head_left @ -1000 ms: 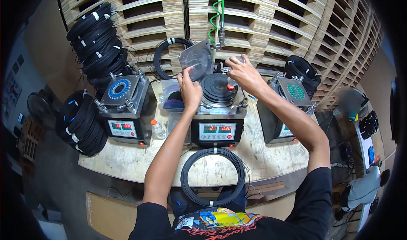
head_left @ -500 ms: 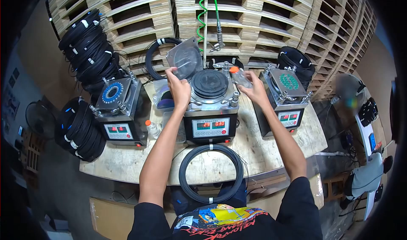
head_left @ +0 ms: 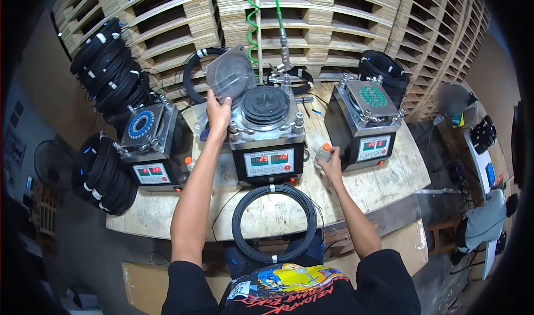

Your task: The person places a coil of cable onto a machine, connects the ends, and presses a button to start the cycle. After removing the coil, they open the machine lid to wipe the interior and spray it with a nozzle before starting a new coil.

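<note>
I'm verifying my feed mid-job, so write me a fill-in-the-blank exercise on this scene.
The right hand holds a clear bottle with an ____ cap.
The left hand holds a shiny square grey plate.
A round black disc sits atop the ____ of three boxy black machines.
The rightmost machine bears small ____ pieces on top.

Missing words: orange; middle; green.

The left hand (head_left: 218,116) holds a tilted, squarish grey plate (head_left: 230,73). The right hand (head_left: 332,167) grips a clear, orange-capped bottle (head_left: 323,155).

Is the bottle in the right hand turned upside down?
No, the bottle is upright in the right hand, orange cap uppermost.
</note>
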`<state>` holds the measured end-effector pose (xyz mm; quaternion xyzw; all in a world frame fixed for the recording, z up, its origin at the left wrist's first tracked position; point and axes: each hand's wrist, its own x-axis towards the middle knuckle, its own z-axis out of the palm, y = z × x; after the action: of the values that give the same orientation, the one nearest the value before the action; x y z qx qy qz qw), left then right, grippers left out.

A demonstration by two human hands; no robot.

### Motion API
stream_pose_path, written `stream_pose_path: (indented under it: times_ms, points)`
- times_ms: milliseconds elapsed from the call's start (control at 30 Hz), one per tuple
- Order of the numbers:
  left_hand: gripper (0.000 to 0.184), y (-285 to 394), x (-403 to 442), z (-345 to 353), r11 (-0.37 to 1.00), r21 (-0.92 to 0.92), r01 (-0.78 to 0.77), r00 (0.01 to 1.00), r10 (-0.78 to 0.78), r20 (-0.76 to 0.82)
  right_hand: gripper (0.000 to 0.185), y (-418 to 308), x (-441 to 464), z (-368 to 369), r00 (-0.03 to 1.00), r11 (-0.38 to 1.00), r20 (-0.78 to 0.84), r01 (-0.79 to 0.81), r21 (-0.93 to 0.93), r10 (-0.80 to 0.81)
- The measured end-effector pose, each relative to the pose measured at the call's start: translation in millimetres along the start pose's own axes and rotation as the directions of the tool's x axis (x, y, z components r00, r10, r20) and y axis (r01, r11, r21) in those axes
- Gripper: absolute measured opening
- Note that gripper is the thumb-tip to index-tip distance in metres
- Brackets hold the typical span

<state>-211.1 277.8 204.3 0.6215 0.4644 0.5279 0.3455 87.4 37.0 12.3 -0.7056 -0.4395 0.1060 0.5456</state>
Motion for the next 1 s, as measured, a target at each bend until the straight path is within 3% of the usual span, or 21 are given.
stream_pose_path:
  times_ms: [67,133,167,200,267,300,333,367,400,467,500,533,600,633,667,733,767,800,900,933,1000]
  points:
    - [0.036,-9,10,-12,0.984,-0.176,0.005,0.986,0.024,0.165,0.067,4,-2,-4,0.998,0.999,0.047,0.036,0.000,-0.036]
    - [0.030,-6,17,-25,0.997,-0.031,0.068,0.959,-0.057,0.278,0.086,-4,2,-13,0.977,0.994,0.184,0.111,-0.011,-0.107]
    - [0.027,-8,20,-27,0.995,-0.068,0.076,0.951,-0.052,0.304,0.097,-9,6,-19,0.962,0.999,0.270,0.034,-0.005,-0.032]
    - [0.024,-13,24,-28,0.991,-0.105,0.083,0.943,-0.044,0.330,0.097,-17,14,-21,0.961,0.999,0.274,0.046,0.002,-0.045]
    - [0.021,-16,25,-25,0.999,-0.038,-0.001,0.965,0.011,0.263,0.089,-35,30,-24,0.988,0.985,0.117,0.079,0.155,-0.098]
    - [0.022,-24,27,-23,0.998,0.060,-0.034,0.975,0.020,0.221,0.066,-70,34,-30,0.992,0.992,0.009,0.123,0.037,-0.123]
    - [0.023,-28,29,-20,0.986,0.155,-0.063,0.983,0.035,0.182,0.066,-97,43,-33,0.991,0.991,0.009,0.130,0.037,-0.130]
    - [0.023,-6,17,-22,0.953,0.276,-0.126,0.982,0.081,0.169,0.055,-121,52,-35,0.990,0.984,-0.010,0.138,0.111,-0.137]
    - [0.025,7,5,-18,0.977,0.143,-0.157,0.982,0.139,0.129,0.044,-145,63,-35,0.989,0.972,-0.030,0.146,0.186,-0.143]
    - [0.025,4,0,-16,0.916,0.320,-0.243,0.970,0.220,0.106,0.029,-190,82,-31,0.980,0.935,-0.032,0.198,0.295,-0.198]
    - [0.026,22,-12,-18,0.923,0.202,-0.328,0.943,0.308,0.123,0.029,-210,90,-28,0.970,0.914,-0.006,0.230,0.334,-0.242]
    - [0.026,30,-16,-21,0.922,0.202,-0.330,0.943,0.310,0.123,0.030,-224,100,-22,0.963,0.908,0.094,0.201,0.366,-0.251]
    - [0.032,44,-22,-24,0.829,0.281,-0.483,0.875,0.461,0.144,0.036,-257,109,-9,0.944,0.917,0.233,0.133,0.377,-0.233]
    - [0.052,60,-29,-29,0.817,0.379,-0.434,0.900,0.380,0.211,0.039,-264,117,3,0.926,0.912,0.283,0.125,0.390,-0.248]
    - [0.052,69,-33,-31,0.817,0.380,-0.434,0.901,0.379,0.213,0.052,-279,118,7,0.908,0.930,0.363,0.074,0.359,-0.212]
    - [0.061,79,-39,-34,0.666,0.443,-0.599,0.800,0.511,0.314,0.064,-291,122,25,0.895,0.851,0.434,-0.146,0.504,-0.104]
    - [0.066,79,-41,-34,0.577,0.457,-0.677,0.732,0.593,0.336,0.063,-294,123,34,0.908,0.847,0.416,-0.179,0.500,-0.053]
    - [0.066,82,-41,-35,0.575,0.460,-0.677,0.732,0.594,0.335,0.049,-293,123,41,0.946,0.833,0.324,-0.188,0.521,0.011]
    - [0.071,82,-39,-37,0.425,0.471,-0.773,0.618,0.673,0.406,0.040,-275,129,40,0.949,0.716,0.314,-0.240,0.656,0.031]
    - [0.071,79,-37,-35,0.425,0.471,-0.773,0.618,0.673,0.407,0.035,-268,134,36,0.927,0.702,0.374,-0.250,0.667,-0.024]
    - [0.082,72,-35,-28,0.783,0.235,-0.576,0.800,0.480,0.360,0.031,-259,138,31,0.900,0.687,0.429,-0.265,0.676,-0.075]
